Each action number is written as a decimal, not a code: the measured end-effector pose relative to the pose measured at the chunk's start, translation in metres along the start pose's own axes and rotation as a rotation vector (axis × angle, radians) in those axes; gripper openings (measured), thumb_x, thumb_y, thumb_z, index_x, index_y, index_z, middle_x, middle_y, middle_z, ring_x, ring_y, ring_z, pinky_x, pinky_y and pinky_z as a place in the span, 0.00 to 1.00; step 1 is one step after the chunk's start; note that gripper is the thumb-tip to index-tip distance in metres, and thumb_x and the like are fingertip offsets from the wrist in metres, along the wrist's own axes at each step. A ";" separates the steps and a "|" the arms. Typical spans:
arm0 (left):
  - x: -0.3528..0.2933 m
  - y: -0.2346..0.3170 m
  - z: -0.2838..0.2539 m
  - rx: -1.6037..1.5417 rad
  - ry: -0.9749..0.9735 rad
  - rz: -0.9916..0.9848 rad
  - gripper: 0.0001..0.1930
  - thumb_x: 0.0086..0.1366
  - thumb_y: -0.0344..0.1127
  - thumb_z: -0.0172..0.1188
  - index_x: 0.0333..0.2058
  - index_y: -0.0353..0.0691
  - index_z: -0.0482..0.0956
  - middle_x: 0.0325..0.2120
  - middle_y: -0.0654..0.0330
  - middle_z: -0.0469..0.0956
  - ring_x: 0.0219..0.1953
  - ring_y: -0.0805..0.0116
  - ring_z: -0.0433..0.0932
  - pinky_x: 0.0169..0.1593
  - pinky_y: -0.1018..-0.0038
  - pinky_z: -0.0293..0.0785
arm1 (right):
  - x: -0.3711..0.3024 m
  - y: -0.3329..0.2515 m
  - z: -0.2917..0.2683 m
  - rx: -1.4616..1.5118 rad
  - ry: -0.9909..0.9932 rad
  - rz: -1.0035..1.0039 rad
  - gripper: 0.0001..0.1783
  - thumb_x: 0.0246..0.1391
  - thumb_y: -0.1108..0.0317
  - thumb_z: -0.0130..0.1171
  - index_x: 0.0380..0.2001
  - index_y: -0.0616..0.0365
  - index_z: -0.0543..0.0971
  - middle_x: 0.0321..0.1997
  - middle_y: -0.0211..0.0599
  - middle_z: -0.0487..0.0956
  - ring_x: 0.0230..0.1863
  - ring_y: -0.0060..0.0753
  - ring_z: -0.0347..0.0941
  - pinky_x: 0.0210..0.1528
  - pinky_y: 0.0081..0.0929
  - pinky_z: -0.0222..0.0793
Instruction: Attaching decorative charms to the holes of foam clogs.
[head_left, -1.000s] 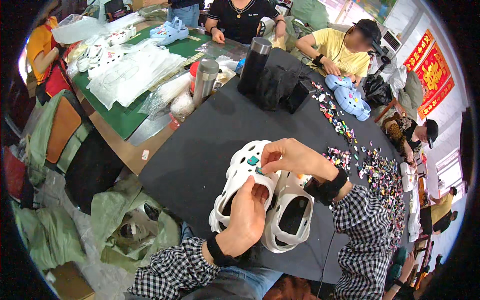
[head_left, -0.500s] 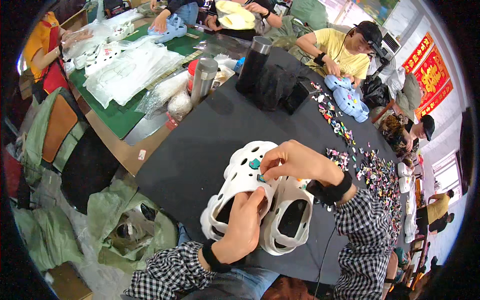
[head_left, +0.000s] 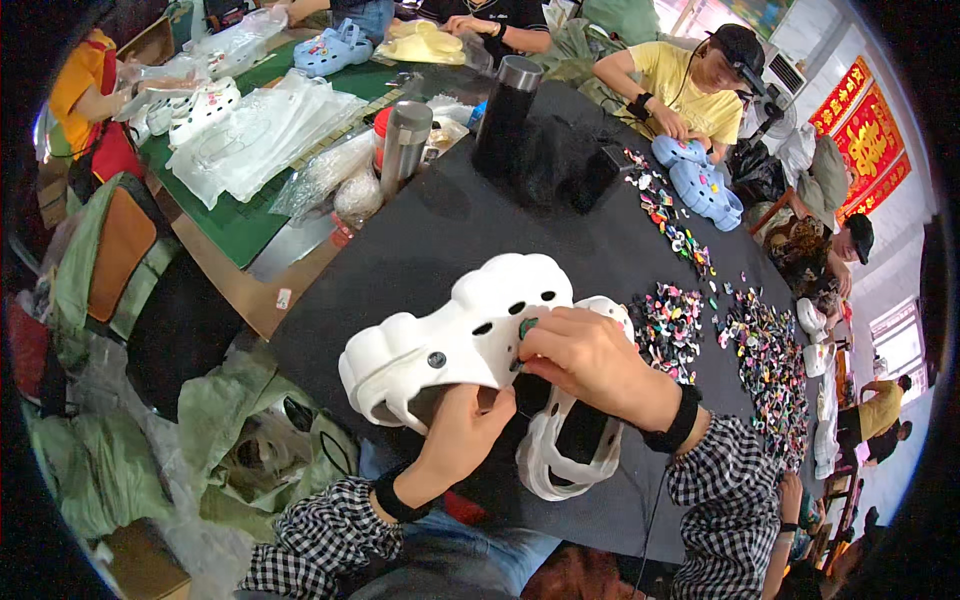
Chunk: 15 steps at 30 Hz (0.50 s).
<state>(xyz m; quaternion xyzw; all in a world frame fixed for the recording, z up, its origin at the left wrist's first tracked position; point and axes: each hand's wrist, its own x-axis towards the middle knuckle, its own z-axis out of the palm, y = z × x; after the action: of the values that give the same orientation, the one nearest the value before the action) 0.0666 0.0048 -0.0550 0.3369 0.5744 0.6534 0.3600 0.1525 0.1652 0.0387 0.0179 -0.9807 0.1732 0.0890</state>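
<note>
A white foam clog (head_left: 400, 350) is tilted on its side in front of me, its row of dark vent holes facing up. My left hand (head_left: 465, 440) has its fingers inside the foot opening and thumb at the rim, gripping the clog. On the clog's upper, my right hand (head_left: 600, 370) pinches a small shoe charm, mostly hidden by the fingertips. A green charm (head_left: 527, 326) sits just above those fingers. The second white clog (head_left: 540, 468) lies on the black table (head_left: 400, 260), partly behind my right hand.
Loose colourful charms (head_left: 760, 350) are heaped on the right. A black tumbler (head_left: 505, 115) and a steel flask (head_left: 405, 145) stand further back. Across the table, a person in yellow handles blue clogs (head_left: 700, 190). Plastic bags (head_left: 270, 130) cover a green mat at left.
The held clog has rolled onto its side and its heel has swung left, away from the second clog. My left hand turned with it; my right hand shifted slightly down.
</note>
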 end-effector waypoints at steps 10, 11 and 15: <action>0.004 0.017 -0.009 -0.248 0.025 -0.003 0.13 0.59 0.24 0.58 0.43 0.25 0.73 0.35 0.53 0.78 0.38 0.73 0.77 0.43 0.75 0.74 | 0.004 -0.004 -0.010 -0.078 0.009 -0.159 0.11 0.41 0.69 0.65 0.26 0.56 0.72 0.25 0.34 0.71 0.33 0.39 0.71 0.35 0.35 0.66; 0.004 0.017 -0.009 -0.252 0.030 -0.008 0.13 0.59 0.24 0.58 0.43 0.25 0.73 0.35 0.53 0.78 0.38 0.73 0.77 0.43 0.75 0.74 | 0.004 -0.002 -0.008 -0.092 -0.003 -0.147 0.11 0.42 0.69 0.64 0.25 0.56 0.71 0.25 0.34 0.70 0.33 0.39 0.71 0.34 0.35 0.65; 0.004 0.019 -0.008 -0.010 0.043 0.044 0.13 0.59 0.24 0.58 0.43 0.26 0.74 0.37 0.51 0.79 0.39 0.66 0.79 0.43 0.71 0.74 | 0.006 0.005 -0.003 -0.084 0.002 -0.162 0.11 0.41 0.69 0.64 0.25 0.56 0.70 0.26 0.33 0.70 0.33 0.38 0.71 0.34 0.34 0.65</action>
<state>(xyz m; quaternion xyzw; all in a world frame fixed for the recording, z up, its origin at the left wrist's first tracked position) 0.0566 0.0025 -0.0370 0.3335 0.5711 0.6713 0.3346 0.1469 0.1709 0.0405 0.0933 -0.9824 0.1240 0.1044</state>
